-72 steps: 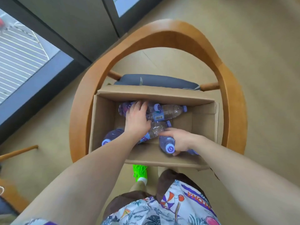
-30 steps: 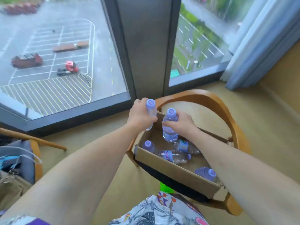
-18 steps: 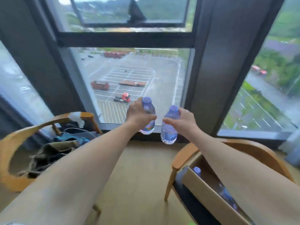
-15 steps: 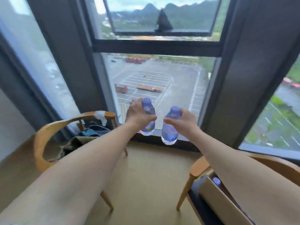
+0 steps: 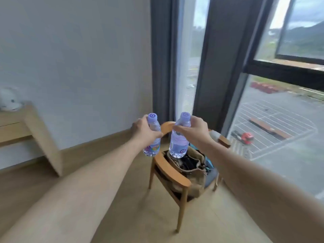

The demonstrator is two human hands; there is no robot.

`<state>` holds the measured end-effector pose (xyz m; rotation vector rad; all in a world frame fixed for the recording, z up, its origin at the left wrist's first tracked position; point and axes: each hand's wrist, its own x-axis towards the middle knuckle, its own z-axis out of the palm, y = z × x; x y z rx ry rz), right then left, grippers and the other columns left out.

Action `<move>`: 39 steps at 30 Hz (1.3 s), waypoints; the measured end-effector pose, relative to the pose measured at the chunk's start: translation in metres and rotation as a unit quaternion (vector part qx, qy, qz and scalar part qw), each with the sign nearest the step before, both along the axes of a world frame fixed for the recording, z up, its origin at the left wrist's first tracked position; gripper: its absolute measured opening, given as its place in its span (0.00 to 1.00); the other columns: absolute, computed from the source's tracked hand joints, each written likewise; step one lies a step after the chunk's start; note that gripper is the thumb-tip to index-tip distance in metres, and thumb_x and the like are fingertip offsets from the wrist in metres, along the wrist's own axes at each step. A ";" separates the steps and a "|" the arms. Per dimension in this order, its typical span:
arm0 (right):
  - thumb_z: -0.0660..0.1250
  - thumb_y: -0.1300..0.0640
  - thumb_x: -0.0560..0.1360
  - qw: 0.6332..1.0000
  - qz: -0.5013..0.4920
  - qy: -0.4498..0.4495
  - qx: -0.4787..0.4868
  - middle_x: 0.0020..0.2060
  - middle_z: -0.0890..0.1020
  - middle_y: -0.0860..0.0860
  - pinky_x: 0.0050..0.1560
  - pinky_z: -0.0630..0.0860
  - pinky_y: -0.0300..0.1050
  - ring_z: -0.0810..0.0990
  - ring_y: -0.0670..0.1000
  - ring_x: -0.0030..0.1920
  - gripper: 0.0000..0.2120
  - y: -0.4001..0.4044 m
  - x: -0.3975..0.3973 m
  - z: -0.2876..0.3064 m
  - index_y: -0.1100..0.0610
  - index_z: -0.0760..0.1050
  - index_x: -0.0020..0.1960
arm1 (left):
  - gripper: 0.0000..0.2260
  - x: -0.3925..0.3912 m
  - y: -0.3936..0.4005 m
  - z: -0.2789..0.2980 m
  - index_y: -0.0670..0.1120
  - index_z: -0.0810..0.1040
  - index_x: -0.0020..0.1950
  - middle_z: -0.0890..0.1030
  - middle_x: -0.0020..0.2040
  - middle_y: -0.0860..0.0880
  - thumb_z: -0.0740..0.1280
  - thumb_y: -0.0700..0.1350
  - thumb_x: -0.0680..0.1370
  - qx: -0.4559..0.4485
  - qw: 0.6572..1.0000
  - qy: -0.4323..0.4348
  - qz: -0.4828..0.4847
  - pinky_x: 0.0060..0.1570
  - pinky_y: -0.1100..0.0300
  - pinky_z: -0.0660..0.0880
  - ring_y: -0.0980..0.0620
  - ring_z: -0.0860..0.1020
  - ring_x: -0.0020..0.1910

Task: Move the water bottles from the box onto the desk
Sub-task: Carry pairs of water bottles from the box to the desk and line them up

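Observation:
Both hands are held out in front of me at chest height, each with a small clear water bottle with a purple cap. My left hand (image 5: 142,131) grips the left water bottle (image 5: 152,137) around its upper body. My right hand (image 5: 194,131) holds the right water bottle (image 5: 178,139) by its shoulder. Both bottles are upright and about a hand's width apart. A light wooden desk (image 5: 29,130) stands at the left edge against the wall. The box is out of view.
A wooden armchair (image 5: 172,174) loaded with a tan bag (image 5: 192,165) and clothes stands on the floor straight ahead below my hands. Behind it are a grey curtain (image 5: 162,58) and tall windows. A white soft toy (image 5: 9,102) lies on the desk.
I lifted two bottles out of the box and turned left. The box and its chair have left the view; the second chair and the desk have come in.

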<state>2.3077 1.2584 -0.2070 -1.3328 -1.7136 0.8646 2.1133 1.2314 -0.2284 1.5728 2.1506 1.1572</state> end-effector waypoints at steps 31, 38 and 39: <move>0.79 0.49 0.65 0.832 0.549 0.000 -0.081 0.39 0.86 0.49 0.43 0.81 0.46 0.86 0.51 0.42 0.11 -0.024 -0.727 -0.034 0.52 0.83 0.44 | 0.24 -0.572 -0.180 0.001 0.49 0.79 0.51 0.83 0.46 0.51 0.81 0.53 0.60 0.009 0.846 -0.037 0.532 0.51 0.51 0.80 0.48 0.81 0.49; 0.79 0.48 0.64 0.829 0.553 -0.017 -0.078 0.40 0.86 0.49 0.49 0.83 0.51 0.85 0.52 0.44 0.11 -0.080 -0.896 -0.023 0.52 0.83 0.42 | 0.21 -0.743 -0.233 0.012 0.50 0.80 0.48 0.83 0.44 0.53 0.82 0.51 0.60 0.013 0.836 -0.042 0.547 0.45 0.58 0.79 0.52 0.81 0.45; 0.79 0.48 0.64 0.831 0.551 -0.016 -0.079 0.40 0.86 0.49 0.49 0.83 0.51 0.85 0.51 0.44 0.11 -0.085 -0.918 -0.020 0.51 0.83 0.42 | 0.21 -0.765 -0.239 0.015 0.50 0.79 0.48 0.83 0.44 0.53 0.81 0.51 0.59 0.013 0.835 -0.041 0.549 0.45 0.57 0.80 0.52 0.81 0.45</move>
